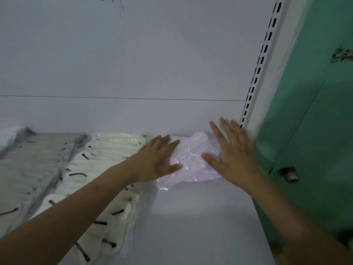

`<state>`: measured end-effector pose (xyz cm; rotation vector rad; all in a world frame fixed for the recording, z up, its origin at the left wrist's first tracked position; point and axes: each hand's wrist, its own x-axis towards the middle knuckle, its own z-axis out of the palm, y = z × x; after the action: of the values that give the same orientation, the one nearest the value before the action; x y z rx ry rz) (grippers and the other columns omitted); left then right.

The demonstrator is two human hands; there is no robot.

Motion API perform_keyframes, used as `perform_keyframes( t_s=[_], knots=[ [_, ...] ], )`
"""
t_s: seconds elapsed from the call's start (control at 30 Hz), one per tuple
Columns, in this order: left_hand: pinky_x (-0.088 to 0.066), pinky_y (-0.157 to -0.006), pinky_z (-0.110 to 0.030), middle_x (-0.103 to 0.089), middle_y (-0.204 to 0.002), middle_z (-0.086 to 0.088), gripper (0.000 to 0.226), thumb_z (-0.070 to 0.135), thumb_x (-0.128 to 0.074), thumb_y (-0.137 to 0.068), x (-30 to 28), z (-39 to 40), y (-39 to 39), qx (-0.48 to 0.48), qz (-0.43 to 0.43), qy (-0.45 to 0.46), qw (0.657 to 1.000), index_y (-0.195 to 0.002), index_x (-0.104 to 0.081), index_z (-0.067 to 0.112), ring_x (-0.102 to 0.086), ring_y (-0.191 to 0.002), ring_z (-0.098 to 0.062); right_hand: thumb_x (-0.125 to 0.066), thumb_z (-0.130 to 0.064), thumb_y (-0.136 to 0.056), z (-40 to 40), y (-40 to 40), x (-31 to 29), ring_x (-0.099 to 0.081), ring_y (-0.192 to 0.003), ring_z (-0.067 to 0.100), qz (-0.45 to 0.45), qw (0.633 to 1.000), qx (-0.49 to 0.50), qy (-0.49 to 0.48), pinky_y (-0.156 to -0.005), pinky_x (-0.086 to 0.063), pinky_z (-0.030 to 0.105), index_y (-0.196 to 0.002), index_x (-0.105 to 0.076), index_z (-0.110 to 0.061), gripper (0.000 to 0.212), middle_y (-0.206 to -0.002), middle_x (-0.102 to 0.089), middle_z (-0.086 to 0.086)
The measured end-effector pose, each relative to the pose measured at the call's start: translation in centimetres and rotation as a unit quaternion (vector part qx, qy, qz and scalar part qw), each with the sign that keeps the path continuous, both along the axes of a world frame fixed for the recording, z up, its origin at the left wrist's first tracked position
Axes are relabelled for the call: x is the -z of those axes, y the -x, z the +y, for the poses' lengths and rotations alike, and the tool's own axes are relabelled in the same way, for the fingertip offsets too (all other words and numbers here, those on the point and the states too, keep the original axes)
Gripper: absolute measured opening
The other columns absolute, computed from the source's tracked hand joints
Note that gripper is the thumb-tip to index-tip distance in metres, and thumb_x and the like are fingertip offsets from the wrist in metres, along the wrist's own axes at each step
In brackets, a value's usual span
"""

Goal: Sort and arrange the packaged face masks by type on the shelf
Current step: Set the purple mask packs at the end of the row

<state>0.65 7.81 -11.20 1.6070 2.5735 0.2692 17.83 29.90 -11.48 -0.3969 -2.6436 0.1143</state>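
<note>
Left hand (157,159): flat, fingers straight and spread, pressing down on the left edge of a clear-wrapped pack of pale pink masks (189,163). Right hand (232,152): also flat and spread wide, palm down on the right side of the same pack, thumb reaching in over the plastic. Nothing gripped or pinched by either hand; somewhat blurred.

Pink pack: lying flat on the white shelf (200,217), near the back panel (133,64), toward the right end, white ear loops showing through the wrap.

Just left of it, partly under the left forearm: a row of cream-white mask packs (107,155) with dark nose strips, overlapping front to back. Further left: a row of grey-beige mask packs (28,169), then a corner of another whitish pack (9,134) at the far left edge, too blurred to tell more.

Close by the right hand: a white slotted upright (261,60) at the shelf's back corner, and beside it a green panel (309,111) with a metal knob (289,174), crowding the right side of the pack.
</note>
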Motion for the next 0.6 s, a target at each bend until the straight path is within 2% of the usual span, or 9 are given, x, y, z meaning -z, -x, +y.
perform_keyframes(
  t_s=[0.07, 0.1, 0.17, 0.23, 0.33, 0.37, 0.43, 0.5, 0.6],
  knots=[
    [-0.002, -0.127, -0.045, 0.004, -0.170, 0.001, 0.105, 0.094, -0.011, -0.070, 0.7, -0.9, -1.2, 0.035, 0.027, 0.072, 0.996, -0.160, -0.002, 0.040, 0.006, -0.157, -0.021, -0.023, -0.080, -0.085, -1.2, 0.2, 0.7, -0.006, -0.152, 0.019, -0.142, 0.987, -0.059, -0.040, -0.122, 0.002, 0.038, -0.156, -0.006, -0.039, 0.084, -0.165, -0.006, -0.008],
    [-0.002, -0.127, -0.045, 0.003, -0.170, 0.003, 0.100, 0.093, -0.016, -0.073, 0.5, -1.6, -1.5, 0.045, 0.022, 0.055, 0.997, -0.159, -0.008, 0.042, 0.006, -0.157, -0.020, -0.025, -0.081, -0.083, -1.5, 0.1, 0.8, -0.021, -0.148, 0.019, -0.161, 0.984, -0.071, -0.038, -0.120, -0.004, 0.036, -0.154, -0.019, -0.038, 0.084, -0.161, -0.022, -0.008],
    [-0.008, -0.127, -0.047, -0.007, -0.169, 0.005, 0.085, 0.087, -0.029, -0.082, -0.1, -2.8, -2.1, 0.057, 0.015, -0.008, 0.998, -0.155, -0.027, 0.044, 0.000, -0.157, -0.018, -0.031, -0.082, -0.080, -1.9, -0.2, 0.6, -0.042, -0.131, 0.021, -0.101, 0.991, -0.060, -0.062, -0.113, -0.017, 0.036, -0.139, -0.047, -0.033, 0.078, -0.143, -0.048, -0.006],
    [-0.010, -0.126, -0.046, -0.010, -0.169, 0.006, 0.077, 0.079, -0.032, -0.086, -0.3, -3.8, -3.0, 0.041, 0.034, -0.021, 0.998, -0.154, -0.032, 0.043, -0.002, -0.156, -0.017, -0.031, -0.080, -0.082, -2.3, -0.2, 0.5, -0.035, -0.135, 0.026, -0.070, 0.992, -0.057, -0.086, -0.116, -0.018, 0.042, -0.141, -0.046, -0.027, 0.080, -0.149, -0.040, 0.002],
    [-0.009, -0.127, -0.045, -0.020, -0.167, 0.003, 0.073, 0.074, -0.030, -0.092, 0.0, -6.1, -5.3, -0.022, 0.117, -0.039, 0.992, -0.155, -0.032, 0.038, -0.007, -0.157, -0.019, -0.023, -0.079, -0.085, -3.2, -0.4, 2.3, 0.001, -0.152, 0.027, -0.145, 0.975, -0.142, -0.091, -0.120, 0.001, 0.050, -0.157, -0.011, -0.033, 0.087, -0.166, -0.001, 0.002],
    [-0.012, -0.126, -0.046, -0.025, -0.166, 0.001, 0.071, 0.073, -0.029, -0.093, 0.2, -7.4, -6.0, -0.050, 0.140, -0.057, 0.987, -0.154, -0.036, 0.037, -0.011, -0.156, -0.021, -0.023, -0.078, -0.086, -3.4, -0.7, 3.0, 0.008, -0.152, 0.026, -0.164, 0.967, -0.170, -0.094, -0.120, 0.004, 0.050, -0.157, -0.007, -0.034, 0.085, -0.166, 0.005, 0.001],
    [-0.016, -0.124, -0.051, -0.025, -0.166, 0.000, 0.071, 0.073, -0.024, -0.095, 1.2, -10.3, -7.1, -0.116, 0.148, -0.076, 0.979, -0.154, -0.037, 0.035, -0.012, -0.156, -0.023, -0.027, -0.072, -0.090, -3.3, -1.3, 3.7, 0.010, -0.152, 0.026, -0.163, 0.960, -0.201, -0.108, -0.120, 0.003, 0.051, -0.157, -0.015, -0.031, 0.080, -0.166, 0.004, 0.004],
    [-0.013, -0.124, -0.052, -0.012, -0.169, 0.003, 0.075, 0.077, -0.018, -0.094, 2.8, -12.4, -7.9, -0.174, 0.102, -0.075, 0.976, -0.158, -0.025, 0.038, -0.002, -0.157, -0.020, -0.029, -0.067, -0.093, -3.6, -1.5, 3.6, 0.005, -0.153, 0.027, -0.134, 0.967, -0.197, -0.094, -0.121, -0.004, 0.052, -0.155, -0.028, -0.024, 0.076, -0.166, -0.002, 0.007],
    [-0.006, -0.126, -0.048, 0.000, -0.170, 0.004, 0.082, 0.081, -0.004, -0.090, 5.4, -12.3, -8.1, -0.198, 0.052, -0.042, 0.978, -0.160, -0.008, 0.040, 0.008, -0.156, -0.016, -0.020, -0.071, -0.092, -5.3, -1.1, 3.8, 0.006, -0.153, 0.027, -0.148, 0.962, -0.221, -0.070, -0.121, -0.002, 0.052, -0.158, -0.015, -0.023, 0.082, -0.166, -0.001, 0.004]
  ],
)
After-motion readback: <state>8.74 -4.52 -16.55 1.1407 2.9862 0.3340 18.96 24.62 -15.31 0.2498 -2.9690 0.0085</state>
